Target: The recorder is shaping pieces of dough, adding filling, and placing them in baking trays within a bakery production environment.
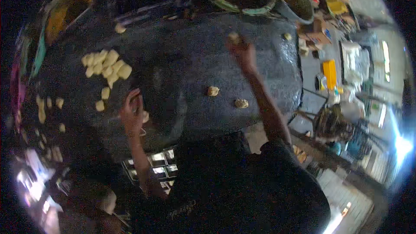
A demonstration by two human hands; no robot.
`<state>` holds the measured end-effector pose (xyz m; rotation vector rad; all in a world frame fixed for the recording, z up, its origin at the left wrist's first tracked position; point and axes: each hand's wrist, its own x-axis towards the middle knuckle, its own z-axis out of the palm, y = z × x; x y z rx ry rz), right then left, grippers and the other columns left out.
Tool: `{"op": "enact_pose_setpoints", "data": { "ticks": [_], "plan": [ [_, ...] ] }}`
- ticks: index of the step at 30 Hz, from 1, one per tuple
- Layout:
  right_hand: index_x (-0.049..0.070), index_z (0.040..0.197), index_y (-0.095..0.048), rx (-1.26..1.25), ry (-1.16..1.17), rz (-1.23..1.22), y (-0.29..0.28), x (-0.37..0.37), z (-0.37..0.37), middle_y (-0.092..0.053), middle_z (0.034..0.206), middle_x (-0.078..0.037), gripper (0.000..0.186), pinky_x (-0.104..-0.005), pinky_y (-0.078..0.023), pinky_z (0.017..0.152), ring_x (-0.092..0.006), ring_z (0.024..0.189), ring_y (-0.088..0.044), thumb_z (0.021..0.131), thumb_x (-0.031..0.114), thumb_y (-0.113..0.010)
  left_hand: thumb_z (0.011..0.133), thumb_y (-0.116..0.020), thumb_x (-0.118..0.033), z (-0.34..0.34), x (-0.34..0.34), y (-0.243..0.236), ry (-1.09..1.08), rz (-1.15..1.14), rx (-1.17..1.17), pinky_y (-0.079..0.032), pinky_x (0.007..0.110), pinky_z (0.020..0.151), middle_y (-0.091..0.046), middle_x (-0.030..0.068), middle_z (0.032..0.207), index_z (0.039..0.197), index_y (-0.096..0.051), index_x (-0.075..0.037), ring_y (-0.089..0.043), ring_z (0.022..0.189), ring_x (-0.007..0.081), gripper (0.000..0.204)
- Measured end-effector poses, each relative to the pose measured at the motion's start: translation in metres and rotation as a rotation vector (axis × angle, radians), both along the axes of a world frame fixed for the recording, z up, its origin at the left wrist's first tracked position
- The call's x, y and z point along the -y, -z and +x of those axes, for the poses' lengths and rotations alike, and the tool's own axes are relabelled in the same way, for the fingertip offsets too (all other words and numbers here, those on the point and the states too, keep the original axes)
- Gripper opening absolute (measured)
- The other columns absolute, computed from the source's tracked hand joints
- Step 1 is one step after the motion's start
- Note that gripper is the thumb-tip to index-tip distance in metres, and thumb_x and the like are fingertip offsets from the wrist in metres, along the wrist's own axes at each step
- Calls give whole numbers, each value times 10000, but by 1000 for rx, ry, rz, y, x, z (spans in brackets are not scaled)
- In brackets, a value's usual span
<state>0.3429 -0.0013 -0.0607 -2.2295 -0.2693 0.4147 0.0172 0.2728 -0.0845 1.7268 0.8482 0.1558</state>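
Observation:
On a dark, shiny worktop (186, 60), a cluster of pale dough pieces (108, 65) sits at the left, with smaller pieces strung out below and farther left. My right hand (242, 52) is up toward the back, its fingers closed on a dough lump (233, 37). Two rough lumps (212, 91) lie apart in the middle, and a small round one (287, 36) near the right edge. My left hand (132, 110) hovers below the cluster with curved, parted fingers; a small pale piece (145, 117) is just beside it, partly hidden.
Two large round tubs (294, 2) with a stick across them stand behind the worktop. Metal moulds (158, 158) are under the near edge. At right are a yellow crate (329, 73), cardboard and clutter. What looks like another person (86, 199) is at lower left, very dim.

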Motion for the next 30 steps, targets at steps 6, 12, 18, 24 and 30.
{"op": "enact_pose_setpoints", "data": {
  "ticks": [6,12,18,24,30],
  "plan": [
    [11,1222,-569,918,336,-219,-208,152,50,-660,1121,-148,383,-379,-491,872,-284,1002,-636,855,122,-565,969,-571,-189,2,-30,23,27,-71,142,-493,346,942,-605,114,1238,1236,-561,-22,-588,1145,221,314],
    [-66,979,-643,1859,528,-62,-306,194,82,-653,956,-209,458,-366,-513,706,-231,802,-631,989,357,-469,984,-547,-215,34,-7,-7,69,101,54,-477,374,969,-603,115,1243,1221,-575,-25,-587,1144,237,305],
    [133,1218,-595,261,-158,-1208,49,138,82,-566,1280,-91,349,-753,-194,1018,-301,1207,-518,926,302,-506,987,-537,-209,23,41,-37,105,311,-34,-480,389,976,-618,123,1220,1197,-595,-26,-589,1142,235,284],
    [86,1212,-596,520,-654,120,28,49,-152,-635,1111,-133,438,-496,-409,949,-322,992,-595,779,94,-667,958,-585,-145,-10,123,-46,-62,389,52,-489,342,950,-643,112,1171,1157,-622,-27,-606,1097,204,234],
    [83,1235,-586,378,-1106,-275,-22,132,-184,-632,1133,-180,379,-467,-392,1034,-308,1104,-589,856,67,-586,927,-617,-72,-60,257,-35,-338,189,192,-521,281,866,-662,83,1121,1148,-629,-35,-620,1038,153,225]
  ]
}}
